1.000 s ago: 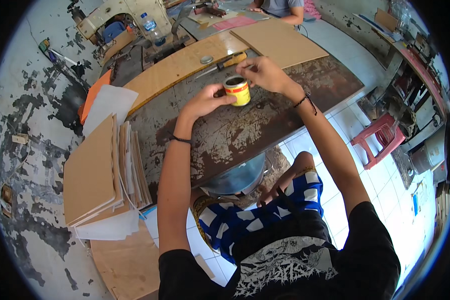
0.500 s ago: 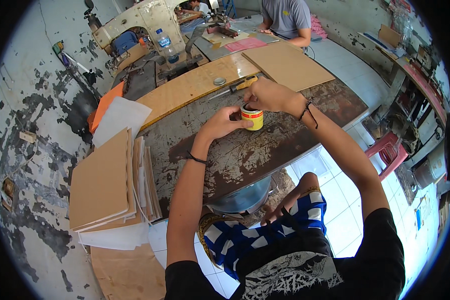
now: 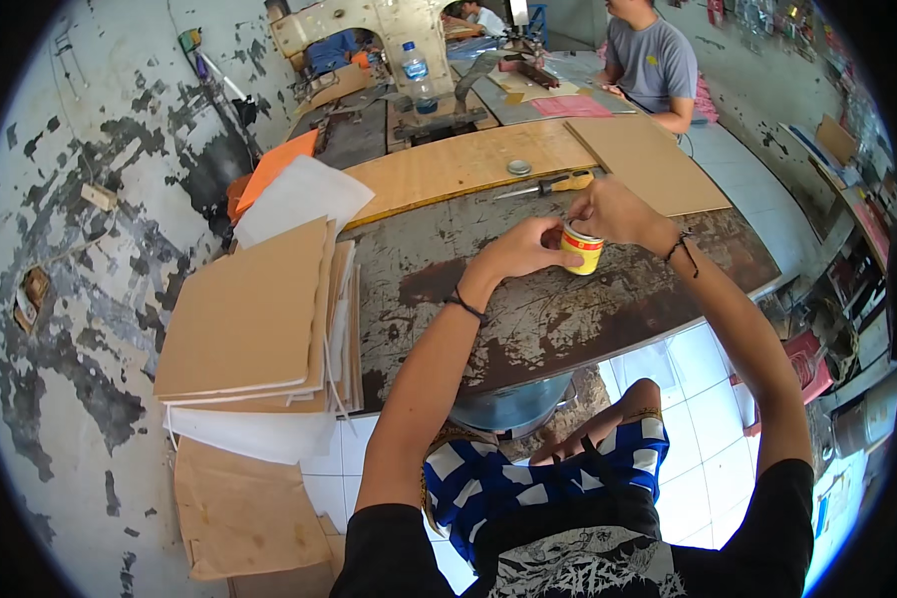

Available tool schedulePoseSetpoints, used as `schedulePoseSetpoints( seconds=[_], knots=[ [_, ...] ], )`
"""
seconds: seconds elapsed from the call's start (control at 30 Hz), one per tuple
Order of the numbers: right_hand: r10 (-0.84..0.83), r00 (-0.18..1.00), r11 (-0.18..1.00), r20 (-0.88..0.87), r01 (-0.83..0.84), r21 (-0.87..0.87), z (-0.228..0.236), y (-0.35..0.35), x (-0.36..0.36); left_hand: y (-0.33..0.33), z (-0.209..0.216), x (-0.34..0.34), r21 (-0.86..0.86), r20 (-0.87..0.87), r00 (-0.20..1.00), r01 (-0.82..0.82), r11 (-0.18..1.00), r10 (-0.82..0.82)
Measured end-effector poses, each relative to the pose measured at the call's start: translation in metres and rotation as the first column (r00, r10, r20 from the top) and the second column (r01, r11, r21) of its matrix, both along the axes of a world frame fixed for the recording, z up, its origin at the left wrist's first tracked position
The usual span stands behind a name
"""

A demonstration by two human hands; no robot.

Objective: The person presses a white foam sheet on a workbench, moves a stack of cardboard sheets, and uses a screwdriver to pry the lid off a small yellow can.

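A small yellow and red tin [image 3: 581,255] stands open at the top on the worn dark tabletop [image 3: 439,304]. My left hand [image 3: 524,249] is closed around the tin's left side, with the thumb in front. Over the tin's mouth, the fingers of my right hand [image 3: 616,212] are pinched together and point down into it. Whatever they hold, if anything, is hidden. Just beyond lies a screwdriver [image 3: 571,181] with a yellow and black handle. A round metal lid [image 3: 518,167] rests on the light wooden board [image 3: 448,177].
Stacked brown boards [image 3: 249,309] lean at the table's left end, beside white sheets [image 3: 304,199] and an orange sheet [image 3: 277,169]. At the far right lies a flat brown board [image 3: 653,164]. Behind are a water bottle [image 3: 416,75], a large sewing machine [image 3: 369,18] and a seated person [image 3: 653,65].
The view has swung left, so the scene sits farther right in the picture. My left hand still grips the tin, and my right fingers stay at its mouth with a slight shift.
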State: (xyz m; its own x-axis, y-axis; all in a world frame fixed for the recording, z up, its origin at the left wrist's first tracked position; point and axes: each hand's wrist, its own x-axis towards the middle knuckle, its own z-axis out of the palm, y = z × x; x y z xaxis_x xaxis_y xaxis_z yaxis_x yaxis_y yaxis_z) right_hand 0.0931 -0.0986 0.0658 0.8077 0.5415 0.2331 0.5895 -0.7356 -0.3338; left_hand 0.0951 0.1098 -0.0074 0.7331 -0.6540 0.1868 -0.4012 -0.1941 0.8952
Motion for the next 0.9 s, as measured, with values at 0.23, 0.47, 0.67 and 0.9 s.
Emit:
schedulePoseSetpoints(
  seconds=[0.23,0.47,0.67,0.9],
  knots=[
    [-0.095,0.995,0.994,-0.014,0.094,-0.054,-0.002,0.004,0.001,-0.002,-0.007,0.004,-0.015,-0.024,1.0,-0.017,1.0,0.016],
    [-0.093,0.996,0.994,-0.006,0.093,-0.065,-0.004,0.003,0.003,-0.002,-0.01,0.005,-0.016,-0.014,1.0,-0.018,1.0,0.017],
    [-0.077,0.996,0.996,-0.036,0.075,-0.045,-0.001,0.004,0.0,-0.002,-0.012,0.009,0.026,0.022,1.0,-0.02,0.999,0.02],
    [-0.036,0.999,0.999,-0.014,0.035,-0.039,-0.007,0.001,0.004,-0.001,-0.007,0.007,0.065,0.035,0.999,-0.01,0.998,0.008]
  ],
)
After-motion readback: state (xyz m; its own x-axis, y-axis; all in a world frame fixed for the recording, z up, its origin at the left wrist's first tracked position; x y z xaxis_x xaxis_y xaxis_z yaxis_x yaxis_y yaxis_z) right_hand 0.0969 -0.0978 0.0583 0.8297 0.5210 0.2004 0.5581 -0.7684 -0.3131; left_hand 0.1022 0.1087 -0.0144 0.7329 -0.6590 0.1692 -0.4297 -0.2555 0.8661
